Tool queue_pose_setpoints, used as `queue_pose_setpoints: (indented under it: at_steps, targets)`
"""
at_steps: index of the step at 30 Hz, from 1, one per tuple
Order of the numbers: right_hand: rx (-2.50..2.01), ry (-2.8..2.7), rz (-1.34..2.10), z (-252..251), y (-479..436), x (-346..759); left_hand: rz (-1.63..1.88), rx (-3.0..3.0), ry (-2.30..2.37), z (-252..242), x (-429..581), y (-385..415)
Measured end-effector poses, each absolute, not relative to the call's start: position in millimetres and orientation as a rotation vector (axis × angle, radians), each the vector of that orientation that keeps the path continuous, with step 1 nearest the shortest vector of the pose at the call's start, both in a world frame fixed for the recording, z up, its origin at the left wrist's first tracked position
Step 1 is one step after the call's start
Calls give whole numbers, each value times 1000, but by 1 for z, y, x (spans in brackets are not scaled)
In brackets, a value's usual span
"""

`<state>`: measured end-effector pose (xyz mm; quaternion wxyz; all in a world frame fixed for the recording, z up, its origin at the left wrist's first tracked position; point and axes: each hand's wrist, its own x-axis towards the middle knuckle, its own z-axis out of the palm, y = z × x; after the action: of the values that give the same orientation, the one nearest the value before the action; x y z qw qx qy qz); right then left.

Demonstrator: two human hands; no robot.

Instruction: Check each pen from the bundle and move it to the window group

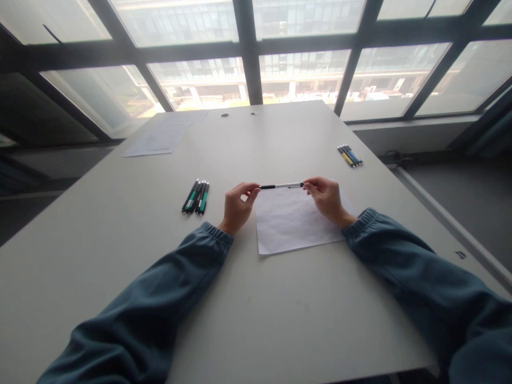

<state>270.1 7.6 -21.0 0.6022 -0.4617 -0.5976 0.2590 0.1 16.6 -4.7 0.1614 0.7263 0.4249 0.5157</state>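
A black and white pen (282,186) is held level between my two hands, above the far edge of a white sheet of paper (296,224). My left hand (240,205) pinches its black end between thumb and fingers. At the other end, by the clip, the fingertips of my right hand (326,198) are closed on it. The sheet lies on the table beneath, partly covered by my right hand and sleeve. Left of my left hand lies a group of several black and green pens (196,197).
Several pens with yellow, blue and dark barrels (350,155) lie near the right edge of the white table (256,309). More paper sheets (160,133) rest at the far left. Large framed windows (200,80) stand behind the table.
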Motion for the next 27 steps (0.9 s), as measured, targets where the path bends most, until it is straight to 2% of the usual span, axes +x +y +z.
queue_pose_setpoints:
  at_steps: [27]
  targets:
    - [-1075, -1405, 589, -21, 7, 270, 1470, 2057, 1225, -9, -1, 18]
